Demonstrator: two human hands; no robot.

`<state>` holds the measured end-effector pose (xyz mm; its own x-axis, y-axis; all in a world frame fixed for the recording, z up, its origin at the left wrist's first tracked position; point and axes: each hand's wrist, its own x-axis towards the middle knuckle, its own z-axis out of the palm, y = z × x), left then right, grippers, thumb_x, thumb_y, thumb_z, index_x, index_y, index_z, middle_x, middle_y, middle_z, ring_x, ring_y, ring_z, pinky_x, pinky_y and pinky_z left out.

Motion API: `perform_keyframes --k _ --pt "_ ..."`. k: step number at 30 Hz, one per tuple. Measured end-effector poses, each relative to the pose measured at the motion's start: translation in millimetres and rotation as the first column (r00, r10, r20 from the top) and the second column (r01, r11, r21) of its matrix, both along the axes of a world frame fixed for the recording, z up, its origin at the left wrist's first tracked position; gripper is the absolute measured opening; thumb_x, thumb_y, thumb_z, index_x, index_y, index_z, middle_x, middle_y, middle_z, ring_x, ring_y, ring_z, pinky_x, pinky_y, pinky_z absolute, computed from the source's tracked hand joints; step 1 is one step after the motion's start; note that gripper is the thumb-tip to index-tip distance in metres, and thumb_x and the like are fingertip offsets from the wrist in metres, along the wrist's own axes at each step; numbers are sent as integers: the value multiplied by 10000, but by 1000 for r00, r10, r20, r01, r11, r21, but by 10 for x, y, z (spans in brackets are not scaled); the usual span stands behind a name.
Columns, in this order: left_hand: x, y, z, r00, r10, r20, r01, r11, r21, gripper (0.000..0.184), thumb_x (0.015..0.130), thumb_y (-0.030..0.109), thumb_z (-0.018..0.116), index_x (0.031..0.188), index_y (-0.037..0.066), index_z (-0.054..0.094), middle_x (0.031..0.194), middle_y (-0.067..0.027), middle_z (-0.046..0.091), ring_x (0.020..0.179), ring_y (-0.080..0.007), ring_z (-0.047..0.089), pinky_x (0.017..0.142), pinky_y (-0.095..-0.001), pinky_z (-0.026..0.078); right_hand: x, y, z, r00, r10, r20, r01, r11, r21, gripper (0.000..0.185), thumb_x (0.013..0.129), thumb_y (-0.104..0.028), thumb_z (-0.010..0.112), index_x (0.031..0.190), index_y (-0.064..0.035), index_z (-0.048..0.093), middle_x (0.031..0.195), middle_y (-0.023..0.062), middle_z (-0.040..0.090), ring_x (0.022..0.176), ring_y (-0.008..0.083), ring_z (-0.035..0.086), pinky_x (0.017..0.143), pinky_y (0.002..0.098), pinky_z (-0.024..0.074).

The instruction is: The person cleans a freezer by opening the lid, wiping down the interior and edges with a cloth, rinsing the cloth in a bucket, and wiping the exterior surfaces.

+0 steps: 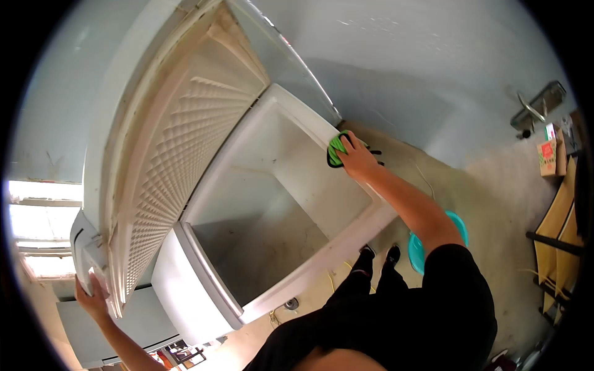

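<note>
A white chest freezer (284, 290) stands in front of me with its lid (185, 123) raised on the left. The lid's inner face has a quilted pattern and brownish marks along its edge. My left hand (93, 298) grips the handle (86, 244) at the lid's front edge. My right hand (359, 159) is closed on a green cleaning cloth (337, 148) with black edging. It presses the cloth onto the freezer's right rim. Inside, the freezer's grey floor (260, 241) shows dark smudges.
A turquoise basin (417, 255) sits on the floor to my right, partly behind my arm. Farther right are a cardboard box (547, 157) and a tan folding chair (554, 247). A door handle (532, 108) is at the upper right. A yellow cord (331, 281) lies near my feet.
</note>
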<state>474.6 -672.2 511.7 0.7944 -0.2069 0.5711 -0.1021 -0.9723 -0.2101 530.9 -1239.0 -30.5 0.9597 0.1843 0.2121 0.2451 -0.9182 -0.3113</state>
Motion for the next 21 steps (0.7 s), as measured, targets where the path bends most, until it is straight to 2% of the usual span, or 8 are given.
perform_keyframes --k 3,6,8,9,12,15,19,21 --pt "92 223 176 999 -19 31 17 997 70 281 865 139 591 1062 -60 568 865 -181 606 752 -260 568 710 -354 451 940 296 -1 1000 6 9 -5 997 -77 447 808 -189 556 1240 -77 531 1383 216 321 1316 434 219 1071 482 247" --pt "254 927 491 996 66 58 -73 988 133 505 813 206 653 1221 -44 489 1093 -196 540 952 -270 531 785 -380 458 1851 562 -13 999 -37 -15 36 997 -63 428 843 -194 501 1255 -78 518 1409 214 286 1320 442 205 1068 497 234" --pt "370 951 701 970 244 -8 -244 969 -45 587 812 267 671 1270 -24 447 1126 -166 526 946 -245 538 774 -358 466 2380 744 -27 994 -101 -53 98 994 -45 418 853 -192 487 1255 -80 516 1427 205 262 1317 454 198 1057 510 242" --pt "428 963 805 943 330 -47 -333 935 -123 628 811 297 681 1294 -15 427 1143 -152 519 943 -233 542 769 -346 470 2604 808 8 989 -122 -85 116 991 -63 365 912 -185 396 1239 -89 528 1441 170 262 1324 436 197 1071 528 197" --pt "714 1280 956 977 77 200 -51 990 -132 605 819 375 676 1273 29 474 1081 -97 578 746 -136 551 653 -287 463 3208 990 -51 981 -177 -78 173 984 -48 376 909 -204 394 1242 -90 526 1433 171 278 1321 440 199 1065 538 198" --pt "797 1109 1075 963 200 180 -176 974 -140 567 805 390 681 1230 52 518 1011 -63 613 751 -119 553 599 -264 437 3491 1184 -54 950 -314 3 313 949 25 353 885 -177 418 1176 -47 568 1413 205 282 1299 449 218 1055 507 235" --pt "860 609 915 979 163 119 -156 986 -62 506 815 403 652 1149 38 547 966 -97 616 779 -167 583 636 -312 477 3347 1886 67 900 -435 -18 434 900 -46 318 889 -148 432 1112 15 590 1396 213 291 1247 447 275 1056 484 230" --pt "852 255 793 990 129 60 -128 992 -22 482 820 409 638 1108 31 561 944 -114 618 793 -191 598 654 -336 497 3331 2224 -121 920 -391 12 391 920 -37 324 888 -179 439 1091 3 613 1370 215 312 1253 447 268 1045 507 233"
